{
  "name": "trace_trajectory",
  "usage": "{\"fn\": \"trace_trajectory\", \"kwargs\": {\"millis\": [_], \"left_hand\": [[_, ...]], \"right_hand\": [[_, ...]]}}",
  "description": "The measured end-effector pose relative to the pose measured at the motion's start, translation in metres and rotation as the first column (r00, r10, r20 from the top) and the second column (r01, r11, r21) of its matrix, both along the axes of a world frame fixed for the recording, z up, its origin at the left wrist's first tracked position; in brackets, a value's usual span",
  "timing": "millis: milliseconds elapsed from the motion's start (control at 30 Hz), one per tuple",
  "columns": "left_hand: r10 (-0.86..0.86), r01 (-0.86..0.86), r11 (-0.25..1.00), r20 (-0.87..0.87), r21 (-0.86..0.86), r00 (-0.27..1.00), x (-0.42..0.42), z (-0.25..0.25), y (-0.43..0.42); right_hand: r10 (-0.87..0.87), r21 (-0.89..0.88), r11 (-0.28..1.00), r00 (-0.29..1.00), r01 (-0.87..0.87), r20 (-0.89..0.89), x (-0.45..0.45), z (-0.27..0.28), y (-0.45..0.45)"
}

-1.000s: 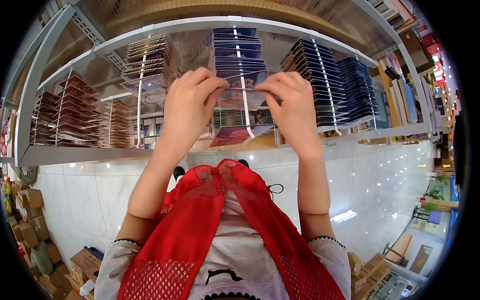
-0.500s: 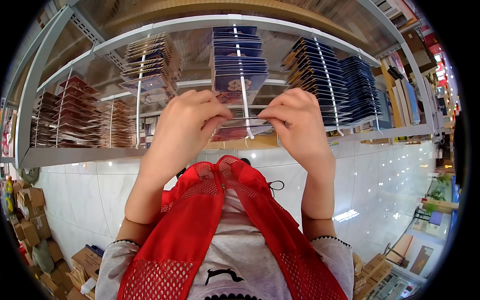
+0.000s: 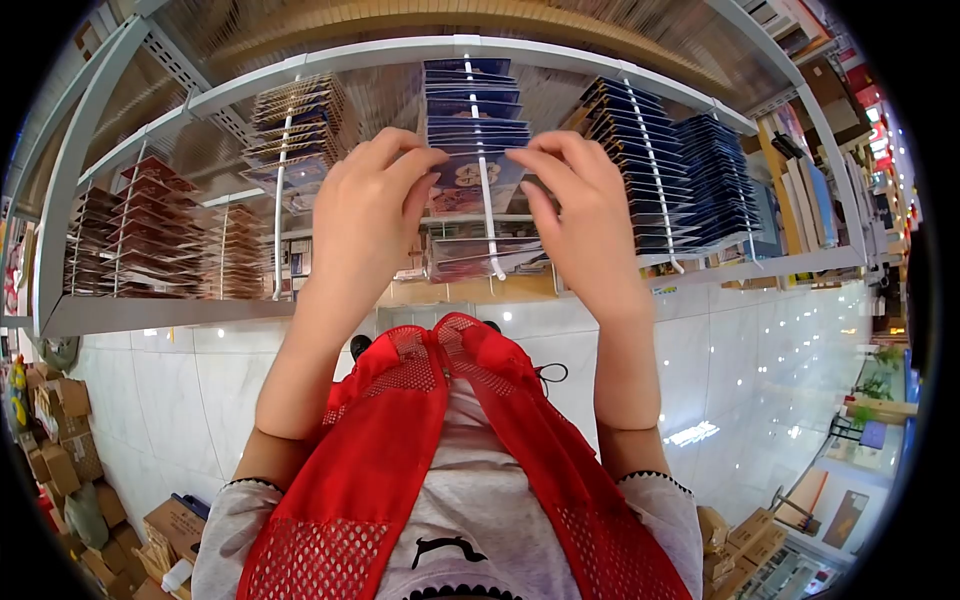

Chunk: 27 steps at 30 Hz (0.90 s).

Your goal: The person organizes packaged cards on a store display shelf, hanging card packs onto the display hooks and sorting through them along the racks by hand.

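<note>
Flat blue packets (image 3: 475, 110) hang in a row on a white hook (image 3: 487, 195) straight ahead. My left hand (image 3: 370, 205) is at the left edge of the frontmost blue packet, its fingertips touching or very near it. At the opposite edge is my right hand (image 3: 585, 205), index finger at the packet and thumb apart below. Both hands have bent fingers with a gap between thumb and index, and neither visibly grips anything. Below them, a clear-looking packet (image 3: 465, 260) hangs by itself near the hook's tip.
More hooks carry tan-edged packets (image 3: 290, 130), dark blue packets (image 3: 640, 150) and reddish packets (image 3: 150, 220). A grey shelf frame (image 3: 180, 312) surrounds them. Cardboard boxes (image 3: 70, 420) are stacked on the tiled floor (image 3: 160, 400) at lower left.
Both hands have moved up and away from me, from near the hook's tip to the blue packets. The clear-looking packet near the tip now hangs free of the fingers.
</note>
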<state>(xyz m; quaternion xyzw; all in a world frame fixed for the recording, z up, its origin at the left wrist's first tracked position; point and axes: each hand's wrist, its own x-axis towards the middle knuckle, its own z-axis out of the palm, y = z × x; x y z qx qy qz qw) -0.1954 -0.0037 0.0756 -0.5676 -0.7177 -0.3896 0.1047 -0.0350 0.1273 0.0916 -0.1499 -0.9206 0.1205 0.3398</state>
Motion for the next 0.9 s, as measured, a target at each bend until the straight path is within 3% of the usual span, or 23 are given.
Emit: {"fn": "trace_trajectory", "kwargs": {"millis": [133, 533, 900], "left_hand": [[0.011, -0.014, 0.999, -0.074, -0.032, 0.997, -0.006, -0.012, 0.006], [-0.091, 0.095, 0.993, 0.060, -0.069, 0.994, 0.003, 0.001, -0.013], [-0.121, 0.127, 0.983, 0.048, -0.134, 0.991, 0.012, 0.011, -0.027]], "right_hand": [[-0.040, 0.058, 0.998, 0.998, 0.038, 0.037, -0.010, -0.013, 0.012], [-0.002, 0.000, 1.000, 0.993, 0.002, 0.115, 0.007, -0.003, 0.004], [0.036, -0.054, 0.998, 0.984, -0.027, 0.172, 0.021, 0.002, -0.005]]}}
